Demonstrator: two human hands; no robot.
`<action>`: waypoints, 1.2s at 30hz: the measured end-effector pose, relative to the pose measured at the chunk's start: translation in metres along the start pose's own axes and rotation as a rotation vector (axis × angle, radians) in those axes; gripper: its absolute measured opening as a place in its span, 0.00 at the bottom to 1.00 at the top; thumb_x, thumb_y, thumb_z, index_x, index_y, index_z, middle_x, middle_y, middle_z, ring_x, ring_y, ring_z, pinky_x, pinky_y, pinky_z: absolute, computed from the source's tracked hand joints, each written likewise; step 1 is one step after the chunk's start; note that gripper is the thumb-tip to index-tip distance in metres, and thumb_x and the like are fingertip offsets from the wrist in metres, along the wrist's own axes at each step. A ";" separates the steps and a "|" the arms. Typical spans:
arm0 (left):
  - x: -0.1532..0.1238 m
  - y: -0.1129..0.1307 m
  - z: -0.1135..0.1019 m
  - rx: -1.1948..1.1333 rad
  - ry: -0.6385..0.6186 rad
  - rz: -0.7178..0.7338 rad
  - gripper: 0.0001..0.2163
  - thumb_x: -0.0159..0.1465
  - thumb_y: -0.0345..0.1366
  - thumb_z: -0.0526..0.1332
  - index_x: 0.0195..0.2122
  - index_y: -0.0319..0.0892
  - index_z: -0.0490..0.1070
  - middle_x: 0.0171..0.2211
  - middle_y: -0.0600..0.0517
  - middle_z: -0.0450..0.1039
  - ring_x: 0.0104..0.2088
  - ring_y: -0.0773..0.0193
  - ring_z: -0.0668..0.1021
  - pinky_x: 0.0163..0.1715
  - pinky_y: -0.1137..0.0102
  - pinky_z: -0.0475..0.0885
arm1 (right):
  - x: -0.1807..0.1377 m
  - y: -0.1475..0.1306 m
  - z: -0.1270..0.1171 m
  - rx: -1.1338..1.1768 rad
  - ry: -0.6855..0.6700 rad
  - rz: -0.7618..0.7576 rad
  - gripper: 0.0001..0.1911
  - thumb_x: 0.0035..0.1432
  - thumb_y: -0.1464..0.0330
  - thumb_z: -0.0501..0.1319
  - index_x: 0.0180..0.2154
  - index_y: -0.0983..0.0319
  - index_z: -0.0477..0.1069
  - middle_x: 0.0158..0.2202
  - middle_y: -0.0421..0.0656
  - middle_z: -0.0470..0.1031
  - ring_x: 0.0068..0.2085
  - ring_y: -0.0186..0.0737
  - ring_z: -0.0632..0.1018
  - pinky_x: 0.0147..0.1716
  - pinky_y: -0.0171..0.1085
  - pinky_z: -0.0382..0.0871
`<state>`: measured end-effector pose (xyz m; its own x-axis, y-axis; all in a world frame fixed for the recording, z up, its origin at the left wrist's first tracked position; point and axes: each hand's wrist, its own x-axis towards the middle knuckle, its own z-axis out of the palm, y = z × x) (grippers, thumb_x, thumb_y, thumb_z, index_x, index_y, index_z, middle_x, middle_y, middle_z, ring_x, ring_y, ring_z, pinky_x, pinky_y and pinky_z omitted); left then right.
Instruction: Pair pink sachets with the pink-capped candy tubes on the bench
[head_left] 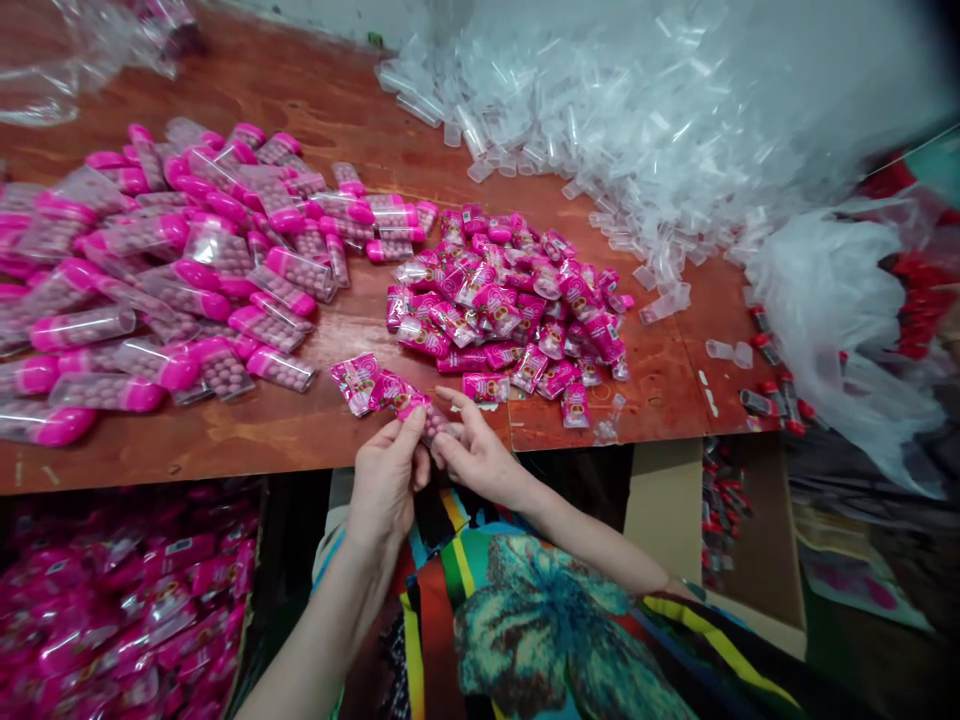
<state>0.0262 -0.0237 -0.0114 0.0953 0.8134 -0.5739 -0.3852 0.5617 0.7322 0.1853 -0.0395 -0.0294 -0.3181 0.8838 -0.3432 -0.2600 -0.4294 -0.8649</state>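
At the table's front edge, my left hand (390, 465) pinches a small clear tube of pink candy balls (434, 424), whose upper end is in a printed pink wrapper. My right hand (480, 455) closes on the tube's lower end with thumb and fingers, its index finger stretched out. Just beyond my left hand lie pink printed sachets (355, 382), touching or close to the held tube; I cannot tell which. A pile of wrapped pink packs (502, 300) sits beyond my right hand. To the left spreads a heap of pink-capped candy tubes (172, 270).
Many clear empty tubes (570, 130) cover the back right of the wooden table (330, 90). A white plastic bag (832, 290) and red-capped tubes (780, 395) lie at the right edge. Below stand a box of pink packs (127, 600) and a cardboard box (664, 500).
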 end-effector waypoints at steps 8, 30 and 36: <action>0.003 0.008 -0.001 -0.141 -0.086 -0.071 0.26 0.61 0.56 0.88 0.31 0.43 0.78 0.17 0.60 0.65 0.17 0.71 0.66 0.21 0.74 0.63 | -0.004 -0.009 -0.007 0.006 -0.117 0.072 0.46 0.80 0.46 0.73 0.83 0.52 0.53 0.33 0.28 0.73 0.23 0.30 0.60 0.25 0.31 0.57; -0.002 0.006 -0.005 0.099 -0.233 0.030 0.30 0.65 0.66 0.83 0.27 0.46 0.77 0.21 0.50 0.74 0.17 0.69 0.62 0.22 0.67 0.56 | 0.007 -0.003 -0.016 0.072 -0.164 0.015 0.47 0.74 0.39 0.79 0.76 0.51 0.60 0.31 0.24 0.74 0.19 0.27 0.62 0.20 0.32 0.63; -0.002 -0.001 -0.003 0.073 -0.227 -0.011 0.29 0.67 0.62 0.83 0.26 0.46 0.75 0.18 0.55 0.67 0.18 0.68 0.63 0.24 0.66 0.60 | 0.014 0.001 -0.016 0.005 -0.140 -0.031 0.42 0.77 0.42 0.78 0.73 0.53 0.60 0.27 0.22 0.69 0.18 0.29 0.64 0.20 0.31 0.63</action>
<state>0.0238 -0.0262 -0.0122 0.3066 0.8156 -0.4907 -0.3161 0.5735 0.7558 0.1954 -0.0249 -0.0413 -0.4337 0.8621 -0.2620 -0.2757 -0.4039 -0.8723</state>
